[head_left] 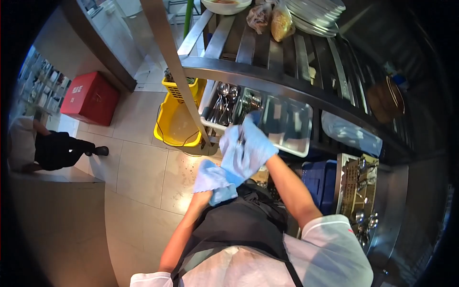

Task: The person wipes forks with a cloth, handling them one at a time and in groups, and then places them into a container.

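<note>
In front of my dark apron, both hands are close together and wrapped in light blue, by gloves, a cloth or both. My left hand (215, 184) is closed in a light blue cloth (222, 193) that hangs in folds. My right hand (256, 146), fingers bent, is above it. A small dark metal piece shows between the hands, its kind hidden. Just beyond them a white cutlery tray (218, 126) sits on the lower shelf. Spoons (224, 103) fill its left compartment, and more cutlery (251, 99) lies in the one beside it.
A metal rack (267, 71) holds stacked plates (315, 16), a bowl (227, 5) and bagged food (282, 24). A yellow mop bucket (179, 126) stands by its leg. Right are a blue bin (318, 184) and a cutlery basket (354, 189). A red box (91, 98) and another person (60, 150) are left.
</note>
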The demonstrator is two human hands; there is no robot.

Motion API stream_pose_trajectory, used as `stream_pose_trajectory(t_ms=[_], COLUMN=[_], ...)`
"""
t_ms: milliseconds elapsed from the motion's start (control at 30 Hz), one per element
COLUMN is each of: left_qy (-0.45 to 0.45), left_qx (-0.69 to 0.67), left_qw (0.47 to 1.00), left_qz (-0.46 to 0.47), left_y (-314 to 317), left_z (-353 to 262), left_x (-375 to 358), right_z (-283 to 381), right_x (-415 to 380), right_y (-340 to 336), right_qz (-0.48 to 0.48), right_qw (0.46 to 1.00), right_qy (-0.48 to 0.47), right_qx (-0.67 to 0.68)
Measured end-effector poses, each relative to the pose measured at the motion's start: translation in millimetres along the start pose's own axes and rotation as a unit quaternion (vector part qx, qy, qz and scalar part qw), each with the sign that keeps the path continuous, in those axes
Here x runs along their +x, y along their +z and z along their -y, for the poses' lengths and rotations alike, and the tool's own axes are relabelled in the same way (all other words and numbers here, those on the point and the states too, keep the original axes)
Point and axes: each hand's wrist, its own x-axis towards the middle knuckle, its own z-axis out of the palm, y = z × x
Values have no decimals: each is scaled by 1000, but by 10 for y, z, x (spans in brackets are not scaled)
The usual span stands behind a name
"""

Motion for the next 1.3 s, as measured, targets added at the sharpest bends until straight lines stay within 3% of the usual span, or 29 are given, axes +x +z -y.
stream_pose_trajectory(t_ms=[33, 67, 133, 233, 333, 467, 500, 567, 667, 733, 800, 867, 933, 967, 1000, 1067, 1100, 1200, 1267, 1300], left_qy=[-8, -17, -30, -42, -46, -56, -59, -65, -61, -54, -45, -37, -39, -42, -46, -51, -55, -72, -74, -73], left_qx=[-8, -23, -55, -90, -117, -182, -194, -211, -223, -228, -229, -220, -208, -199, -187, -170, -166, -162, -161, -156], left_qw=[1000, 999, 993, 970, 958, 970, 972, 974, 972, 967, 966, 968, 973, 975, 979, 983, 984, 984, 984, 985], left_qz=[-11, -32, -99, -223, -258, -152, -118, -52, 47, 95, 114, 111, 96, 85, 71, 37, 20, -9, -25, -31], left_y=[-150, -333, -741, -1466, -1829, -1415, -1253, -924, -422, -106, 145, 294, 381, 380, 348, 289, 280, 282, 295, 282], left_z=[-55, -111, -178, -198, -105, 63, 34, -94, -401, -637, -841, -1003, -1117, -1154, -1183, -1245, -1273, -1375, -1428, -1449], left_x=[12, 52, 134, 191, 197, 274, 225, 75, -182, -346, -495, -675, -915, -1045, -1166, -1411, -1532, -1805, -1879, -1889], right_z=[75, 85, -129, -646, -1161, -1899, -2055, -2218, -2168, -1806, -1295, -866, -514, -356, -196, 24, 97, 229, 212, 277], right_x=[44, -22, -277, -768, -1261, -1956, -2188, -2704, -3339, -3725, -4108, -4384, -4559, -4651, -4818, -5197, -5356, -5525, -5484, -5467], right_y=[-65, -46, 60, 148, 75, -262, -269, -202, -163, 0, -56, -389, -880, -1042, -1134, -1321, -1457, -1790, -2347, -2169], right_qz=[9, -23, -143, -271, -315, -379, -390, -412, -461, -547, -545, -610, -651, -623, -707, -732, -758, -698, -690, -708], right_qw=[995, 998, 974, 847, 735, 627, 619, 668, 843, 789, 774, 674, 617, 638, 529, 309, 298, 430, 389, 379], right_qy=[34, 5, -91, -165, -133, 10, 40, 48, -17, -130, -217, -305, -383, -437, -359, -342, -231, 30, -37, -70], right_qx=[88, 59, -148, -427, -586, -680, -680, -618, -275, -247, -239, -283, -220, -117, -304, -503, -533, -572, -609, -592])
